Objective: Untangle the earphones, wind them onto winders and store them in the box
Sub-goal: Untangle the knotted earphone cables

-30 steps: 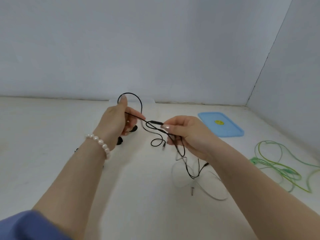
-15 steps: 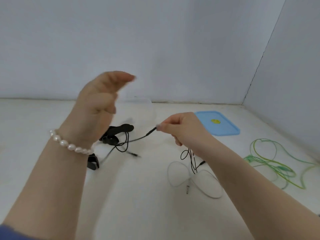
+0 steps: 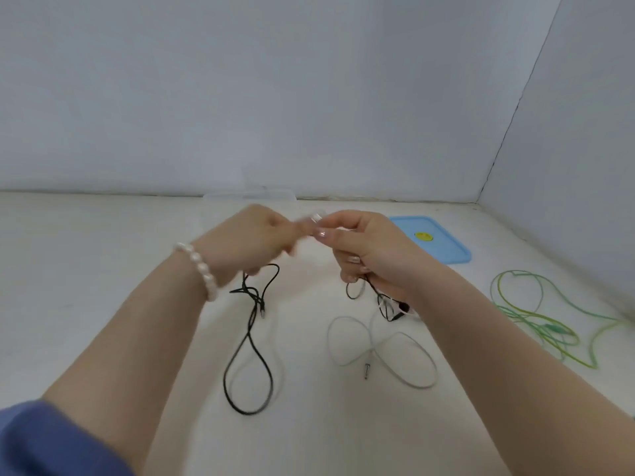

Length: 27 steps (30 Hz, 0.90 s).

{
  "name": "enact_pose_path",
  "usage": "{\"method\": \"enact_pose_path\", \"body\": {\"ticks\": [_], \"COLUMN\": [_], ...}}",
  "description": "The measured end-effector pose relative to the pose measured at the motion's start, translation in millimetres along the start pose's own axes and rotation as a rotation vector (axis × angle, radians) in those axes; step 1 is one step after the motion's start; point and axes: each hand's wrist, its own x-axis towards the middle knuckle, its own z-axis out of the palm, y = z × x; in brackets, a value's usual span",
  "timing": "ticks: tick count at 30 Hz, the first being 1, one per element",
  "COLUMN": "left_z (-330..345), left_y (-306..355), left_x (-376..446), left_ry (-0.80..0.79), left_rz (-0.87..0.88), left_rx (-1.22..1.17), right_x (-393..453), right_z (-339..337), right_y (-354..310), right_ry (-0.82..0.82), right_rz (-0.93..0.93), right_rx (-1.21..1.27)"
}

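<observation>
My left hand point(image 3: 247, 245), blurred by motion, and my right hand point(image 3: 367, 249) meet fingertip to fingertip above the table. A black earphone cable point(image 3: 249, 369) hangs from under my left hand and lies in a long loop on the table. A tangled part of the black cable drops from the curled lower fingers of my right hand, mixed with a white earphone cable point(image 3: 395, 338). The white cable forms two loops on the table, with its jack plug point(image 3: 367, 371) between them. What the fingertips pinch between the hands is too blurred to tell.
A blue lid point(image 3: 443, 249) with a yellow sticker lies at the back right. A clear box point(image 3: 251, 195) stands against the back wall. Green earphones point(image 3: 536, 317) sprawl at the right. Walls close in behind and on the right.
My left hand came down from its raised position and joined the right hand. The black cable was drawn out and now trails in a long loop on the table.
</observation>
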Motion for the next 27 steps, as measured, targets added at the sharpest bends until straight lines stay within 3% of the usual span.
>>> {"method": "enact_pose_path", "body": {"ticks": [3, 5, 6, 7, 9, 11, 12, 14, 15, 17, 18, 20, 22, 27], "left_z": [-40.6, -59.9, -65.3, -67.7, -66.4, -51.9, -40.2, -9.9, 6.3, 34.1, 41.6, 40.5, 29.3, 11.3], "left_y": [-14.5, -28.0, -35.2, -42.2, -55.2, -50.0, -41.0, -19.2, -9.2, -0.7, -2.0, -4.7, -8.8, -14.9], "left_x": [5.9, 7.6, 10.1, 12.3, 17.4, 16.3, 14.6, 8.1, 2.5, -1.0, -0.4, 3.3, 6.9, 4.4], "left_ry": [0.256, 0.499, 0.626, 0.730, 0.805, 0.737, 0.687, 0.463, 0.268, -0.058, -0.117, -0.058, 0.026, -0.006], "left_rz": [-0.077, -0.105, -0.132, -0.168, -0.268, -0.291, -0.208, 0.046, 0.108, 0.117, 0.114, 0.087, 0.049, 0.004], "left_rx": [-0.639, -0.820, -0.771, -0.578, 0.104, 0.569, 0.592, 0.336, 0.185, 0.102, 0.138, 0.236, 0.175, 0.015], "right_x": [1.4, 2.7, 3.2, 4.0, 5.3, 5.3, 4.8, 3.9, 4.0, 4.3, 4.6, 4.1, 2.8, 0.6], "right_z": [-14.5, -18.1, -18.7, -19.0, -19.3, -17.5, -15.8, -11.6, -10.0, -10.0, -11.7, -16.6, -20.9, -35.2], "right_y": [3.0, 6.6, 8.3, 9.8, 11.7, 11.5, 10.9, 9.8, 9.8, 11.3, 12.6, 13.2, 12.4, 9.5], "right_ry": [-0.053, -0.054, -0.054, -0.046, -0.020, -0.010, -0.020, -0.045, -0.052, -0.053, -0.055, -0.085, -0.147, -0.218], "right_rz": [0.049, 0.049, 0.060, 0.075, 0.075, 0.059, 0.047, 0.018, 0.006, -0.005, 0.001, 0.034, 0.087, 0.162], "right_rx": [0.078, 0.020, -0.027, -0.071, -0.162, -0.215, -0.229, -0.254, -0.259, -0.271, -0.281, -0.286, -0.297, -0.423]}}
